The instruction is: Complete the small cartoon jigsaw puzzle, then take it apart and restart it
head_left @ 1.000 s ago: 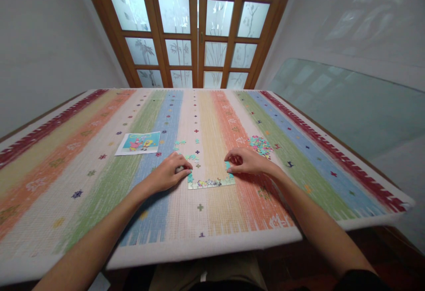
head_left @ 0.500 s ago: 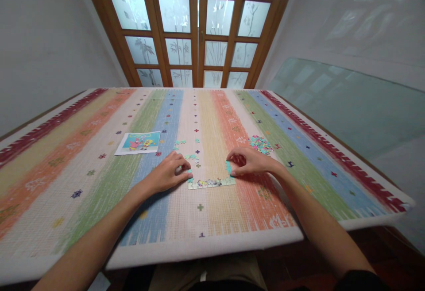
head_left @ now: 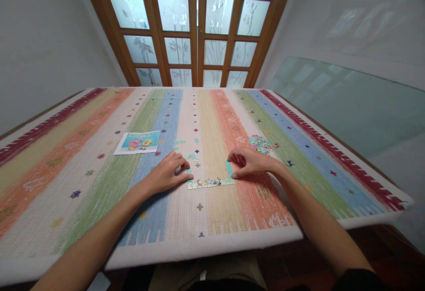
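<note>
A partly joined jigsaw puzzle (head_left: 211, 183) lies flat on the striped cloth, its bottom row complete across and short teal side columns rising from both ends. My left hand (head_left: 169, 169) curls at the left column, thumb and fingertips on its teal edge pieces (head_left: 189, 171). At the other side, my right hand (head_left: 249, 162) holds the right column of teal pieces (head_left: 229, 168) between thumb and index finger. The fingers hide part of both columns. Just beyond the left hand lie several loose teal pieces (head_left: 191, 156).
A printed cartoon picture (head_left: 137, 143) lies to the left. A heap of mixed puzzle pieces (head_left: 260, 144) sits beyond my right hand. More teal pieces (head_left: 179, 141) are spread farther back. The cloth-covered table's front edge (head_left: 206, 250) runs close to my body.
Both hands stay at the puzzle's sides, with only a very slight shift of the fingers. The whole view has moved a little; no piece has visibly changed place.
</note>
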{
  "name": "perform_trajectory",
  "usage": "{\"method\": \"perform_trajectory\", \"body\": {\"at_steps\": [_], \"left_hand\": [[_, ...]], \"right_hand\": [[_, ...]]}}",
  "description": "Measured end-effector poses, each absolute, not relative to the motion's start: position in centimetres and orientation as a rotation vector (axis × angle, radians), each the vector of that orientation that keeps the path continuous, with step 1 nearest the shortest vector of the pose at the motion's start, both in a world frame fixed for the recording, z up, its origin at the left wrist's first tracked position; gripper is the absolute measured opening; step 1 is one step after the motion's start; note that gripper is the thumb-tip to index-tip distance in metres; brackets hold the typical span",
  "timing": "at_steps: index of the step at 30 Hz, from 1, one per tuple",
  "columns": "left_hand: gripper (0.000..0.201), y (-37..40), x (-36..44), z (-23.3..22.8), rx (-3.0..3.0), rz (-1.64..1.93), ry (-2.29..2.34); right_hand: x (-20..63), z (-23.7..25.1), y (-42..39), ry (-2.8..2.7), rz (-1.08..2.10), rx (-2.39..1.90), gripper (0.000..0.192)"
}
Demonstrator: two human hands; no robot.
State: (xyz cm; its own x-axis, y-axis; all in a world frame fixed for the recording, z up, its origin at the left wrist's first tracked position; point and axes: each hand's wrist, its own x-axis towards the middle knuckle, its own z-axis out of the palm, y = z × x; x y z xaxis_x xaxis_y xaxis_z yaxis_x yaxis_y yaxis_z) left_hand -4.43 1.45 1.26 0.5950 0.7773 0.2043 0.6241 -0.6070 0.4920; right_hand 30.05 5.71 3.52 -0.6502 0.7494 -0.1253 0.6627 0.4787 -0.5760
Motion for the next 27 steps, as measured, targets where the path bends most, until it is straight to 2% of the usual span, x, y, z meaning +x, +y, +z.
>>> {"method": "perform_trajectory", "body": {"at_steps": [10,15,22,27], "left_hand": [[0.027,1.2,-4.2,1.5,2.470,0.574,1.138],[0.022,1.5,-4.4,1.6,2.484,0.657,1.185],[0.017,3.1,-6.6,0.8,2.527,0.824,1.355],[0.024,3.0,-6.5,0.9,2.592,0.767,1.274]], "right_hand": [[29.9,3.5,5.7,-2.578,0.879,-1.272,0.030],[29.8,3.8,5.7,-2.584,0.875,-1.268,0.014],[29.4,4.0,5.6,-2.602,0.784,-1.302,0.013],[29.3,3.8,5.7,-2.598,0.755,-1.307,0.015]]}}
